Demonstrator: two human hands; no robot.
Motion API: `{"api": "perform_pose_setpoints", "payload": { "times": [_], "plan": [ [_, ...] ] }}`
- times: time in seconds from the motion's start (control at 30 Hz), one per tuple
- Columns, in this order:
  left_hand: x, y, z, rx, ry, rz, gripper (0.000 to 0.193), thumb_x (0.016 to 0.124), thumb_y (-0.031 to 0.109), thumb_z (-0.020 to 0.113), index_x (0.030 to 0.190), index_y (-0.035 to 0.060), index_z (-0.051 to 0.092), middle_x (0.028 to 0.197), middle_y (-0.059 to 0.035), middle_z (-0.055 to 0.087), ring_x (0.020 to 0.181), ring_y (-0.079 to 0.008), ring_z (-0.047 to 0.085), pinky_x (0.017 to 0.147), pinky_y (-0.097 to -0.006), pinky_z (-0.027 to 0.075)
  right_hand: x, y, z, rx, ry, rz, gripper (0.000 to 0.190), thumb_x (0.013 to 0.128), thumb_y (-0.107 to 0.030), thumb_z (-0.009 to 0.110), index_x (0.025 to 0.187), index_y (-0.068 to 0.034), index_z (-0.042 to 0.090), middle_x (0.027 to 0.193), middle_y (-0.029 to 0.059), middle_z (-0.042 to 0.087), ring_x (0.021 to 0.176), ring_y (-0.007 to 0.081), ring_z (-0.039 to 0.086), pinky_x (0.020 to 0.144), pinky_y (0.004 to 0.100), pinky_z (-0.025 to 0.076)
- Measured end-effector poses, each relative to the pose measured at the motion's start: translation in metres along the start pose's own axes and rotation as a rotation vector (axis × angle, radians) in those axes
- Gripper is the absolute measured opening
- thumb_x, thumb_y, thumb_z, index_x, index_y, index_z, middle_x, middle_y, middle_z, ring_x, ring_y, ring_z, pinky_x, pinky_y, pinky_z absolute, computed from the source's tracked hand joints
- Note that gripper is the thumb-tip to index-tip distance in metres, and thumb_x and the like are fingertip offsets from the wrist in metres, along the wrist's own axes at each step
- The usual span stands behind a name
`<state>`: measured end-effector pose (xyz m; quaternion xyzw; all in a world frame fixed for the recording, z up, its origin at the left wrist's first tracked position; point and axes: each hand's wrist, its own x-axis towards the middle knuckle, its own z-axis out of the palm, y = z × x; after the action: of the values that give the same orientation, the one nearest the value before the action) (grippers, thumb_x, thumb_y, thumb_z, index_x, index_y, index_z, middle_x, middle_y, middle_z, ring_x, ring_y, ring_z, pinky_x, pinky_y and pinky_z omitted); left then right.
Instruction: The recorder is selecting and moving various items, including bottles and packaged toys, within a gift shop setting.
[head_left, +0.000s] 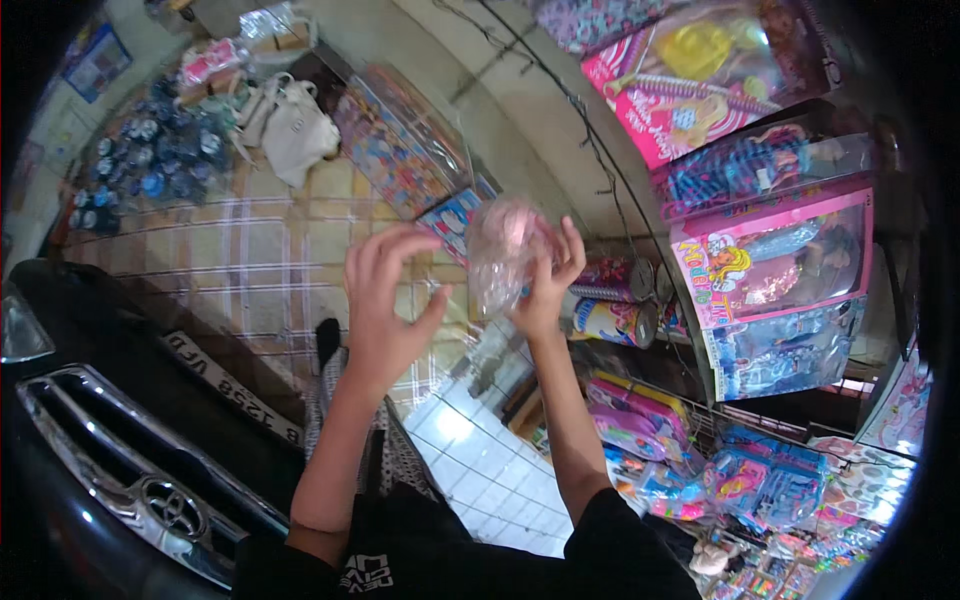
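My right hand (551, 281) holds a clear plastic bag (502, 251) with something pink inside, blurred by motion. To its left, my left hand (386, 300) is raised with thumb and fingers apart and nothing between them. Behind the bag lies a flat blue printed pack (456, 221), partly hidden by it. Further up, a large clear pack with many small colourful pieces (397, 157) rests on the checked floor covering (247, 240).
A black car's front (150, 465) stands at the lower left. Boxed dolls (780, 259) hang at the right, above printed tins (611, 321) and packaged toys (765, 472). Cream cloth bags (292, 127) and a heap of dark blue items (150, 157) lie at the upper left.
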<state>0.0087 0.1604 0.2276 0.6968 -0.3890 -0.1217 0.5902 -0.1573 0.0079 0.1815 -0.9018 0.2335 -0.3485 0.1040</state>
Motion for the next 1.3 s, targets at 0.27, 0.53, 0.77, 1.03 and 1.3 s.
{"api": "perform_pose_setpoints", "payload": {
  "times": [0.27, 0.53, 0.77, 1.03, 1.3],
  "plan": [
    [-0.014, 0.02, -0.056, 0.245, -0.13, -0.114, 0.054, 0.057, 0.009, 0.072, 0.108, 0.0122, 0.054, 0.108, -0.0081, 0.052, 0.107, -0.0282, 0.046, 0.093, -0.0389, 0.033, 0.01, -0.06, 0.004, -0.049, -0.108, -0.162, 0.061, 0.056, -0.02, 0.077, 0.113, -0.009, 0.058, 0.132, 0.0158, 0.036, 0.12, 0.0356, 0.04, 0.096, 0.0505, 0.035],
    [-0.037, -0.021, -0.019, 0.016, -0.239, -0.197, 0.049, 0.063, 0.004, 0.072, 0.108, 0.0076, 0.054, 0.099, -0.0098, 0.059, 0.095, -0.0268, 0.057, 0.089, -0.0388, 0.038, 0.022, -0.022, -0.005, -0.141, -0.154, -0.261, 0.061, 0.057, -0.018, 0.071, 0.115, -0.013, 0.055, 0.124, 0.0108, 0.043, 0.121, 0.0334, 0.04, 0.099, 0.0518, 0.034],
    [-0.043, -0.039, -0.013, -0.128, -0.247, -0.298, 0.047, 0.064, -0.003, 0.068, 0.107, 0.0021, 0.053, 0.093, -0.0096, 0.06, 0.087, -0.022, 0.058, 0.079, -0.0318, 0.045, 0.04, -0.009, -0.004, -0.239, -0.243, -0.547, 0.043, 0.067, -0.016, 0.059, 0.11, -0.016, 0.055, 0.126, 0.0046, 0.046, 0.123, 0.0295, 0.041, 0.103, 0.0522, 0.033],
    [-0.071, -0.072, 0.0, -0.402, -0.164, -0.546, 0.045, 0.066, -0.001, 0.071, 0.108, 0.0009, 0.053, 0.095, -0.0101, 0.06, 0.089, -0.0185, 0.058, 0.078, -0.0302, 0.046, 0.043, -0.036, 0.006, -0.204, -0.382, -0.72, 0.047, 0.071, -0.015, 0.056, 0.117, -0.017, 0.049, 0.13, 0.0042, 0.042, 0.126, 0.0288, 0.037, 0.105, 0.0501, 0.033],
    [-0.137, -0.135, 0.004, -0.922, 0.236, -0.566, 0.058, 0.07, 0.015, 0.076, 0.12, 0.0016, 0.049, 0.117, -0.0108, 0.054, 0.103, -0.0236, 0.054, 0.085, -0.0337, 0.046, 0.023, -0.104, 0.031, 0.02, -0.349, -0.711, 0.039, 0.072, -0.017, 0.059, 0.111, -0.019, 0.055, 0.121, 0.0031, 0.046, 0.124, 0.0291, 0.04, 0.103, 0.0492, 0.035]
  ]
}}
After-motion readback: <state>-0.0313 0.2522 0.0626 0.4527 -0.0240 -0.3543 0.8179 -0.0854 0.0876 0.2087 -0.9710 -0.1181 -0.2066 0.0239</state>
